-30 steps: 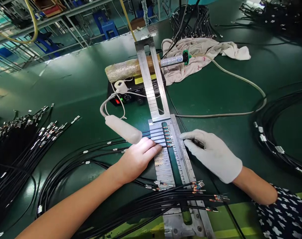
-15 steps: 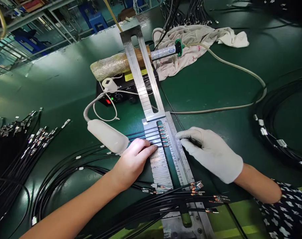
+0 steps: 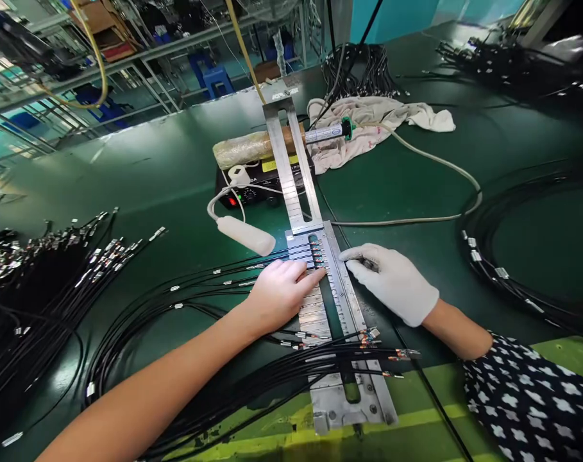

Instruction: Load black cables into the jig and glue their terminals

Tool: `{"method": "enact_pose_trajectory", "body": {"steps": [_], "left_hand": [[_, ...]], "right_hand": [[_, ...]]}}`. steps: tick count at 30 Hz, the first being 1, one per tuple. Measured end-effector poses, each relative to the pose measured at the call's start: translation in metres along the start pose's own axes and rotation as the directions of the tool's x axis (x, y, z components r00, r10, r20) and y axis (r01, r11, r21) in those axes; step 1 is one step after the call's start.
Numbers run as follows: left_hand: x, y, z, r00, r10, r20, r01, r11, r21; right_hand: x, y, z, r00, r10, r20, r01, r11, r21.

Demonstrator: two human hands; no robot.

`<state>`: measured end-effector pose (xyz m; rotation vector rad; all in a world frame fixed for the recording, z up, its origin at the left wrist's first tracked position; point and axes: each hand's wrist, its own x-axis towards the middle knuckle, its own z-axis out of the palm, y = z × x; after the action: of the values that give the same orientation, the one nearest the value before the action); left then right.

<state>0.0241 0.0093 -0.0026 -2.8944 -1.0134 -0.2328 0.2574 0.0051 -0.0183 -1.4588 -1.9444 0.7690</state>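
A slotted metal fixture [image 3: 315, 308] lies lengthwise before me, with several thin black cables [image 3: 298, 250] set side by side across its upper part. Their stripped ends with small connectors [image 3: 316, 251] show in the slot. My bare left hand [image 3: 279, 292] is closed over the lowest of these cables, its thumb tip reaching across the slot to the right rail. The cable under the fingers is mostly hidden. My right hand [image 3: 394, 279], in a white glove, pinches the fixture's right edge with thumb and forefinger; its other fingers are curled out of sight.
More cables [image 3: 272, 372] cross the fixture's near end. A white cylindrical pad [image 3: 247, 236] stands left of the fixture. Behind are a black dispenser box [image 3: 253, 192], a syringe [image 3: 324, 133] and a cloth [image 3: 363, 125]. Cable bundles [image 3: 93, 263] lie left; coils [image 3: 500, 273] lie right.
The view has shifted, showing more of the far bench. My left thumb has moved right along the cable, from the slot's left side to the right rail. My right hand stays at the fixture's edge.
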Motion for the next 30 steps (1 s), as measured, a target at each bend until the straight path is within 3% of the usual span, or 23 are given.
{"method": "enact_pose_trajectory", "body": {"steps": [4, 7, 9, 12, 14, 16, 19, 23, 30], "left_hand": [[0.005, 0.011, -0.015, 0.995, -0.085, 0.054, 0.085, 0.996, -0.002], [-0.018, 0.014, -0.032, 0.987, -0.121, 0.102, 0.126, 0.991, -0.041], [-0.044, 0.014, -0.041, 0.979, -0.122, 0.163, 0.149, 0.975, -0.167], [-0.080, 0.012, -0.048, 0.941, -0.184, 0.283, 0.293, 0.862, -0.415], [-0.091, 0.014, -0.047, 0.913, -0.243, 0.329, 0.383, 0.789, -0.480], [-0.092, 0.018, -0.043, 0.903, -0.305, 0.304, 0.421, 0.771, -0.477], [-0.081, 0.027, -0.033, 0.914, -0.355, 0.196, 0.405, 0.796, -0.449], [-0.063, 0.037, -0.023, 0.951, -0.274, 0.141, 0.307, 0.805, -0.508], [-0.060, 0.037, -0.020, 0.950, -0.285, 0.124, 0.309, 0.827, -0.470]], "right_hand": [[-0.004, -0.001, -0.002, 0.999, -0.017, -0.030, 0.017, 1.000, 0.007], [-0.019, -0.011, -0.008, 0.999, -0.049, -0.022, 0.050, 0.999, 0.019], [-0.036, -0.023, -0.011, 0.988, -0.145, 0.050, 0.145, 0.989, 0.008], [-0.066, -0.043, -0.013, 0.916, -0.326, 0.232, 0.349, 0.935, -0.061], [-0.083, -0.052, -0.014, 0.890, -0.344, 0.299, 0.386, 0.918, -0.091], [-0.093, -0.055, -0.017, 0.890, -0.336, 0.308, 0.373, 0.925, -0.067], [-0.089, -0.050, -0.021, 0.902, -0.309, 0.302, 0.337, 0.940, -0.046], [-0.061, -0.044, -0.016, 0.946, -0.262, 0.189, 0.296, 0.937, -0.183], [-0.034, -0.049, 0.020, 0.867, -0.409, 0.285, 0.486, 0.820, -0.302]]}}
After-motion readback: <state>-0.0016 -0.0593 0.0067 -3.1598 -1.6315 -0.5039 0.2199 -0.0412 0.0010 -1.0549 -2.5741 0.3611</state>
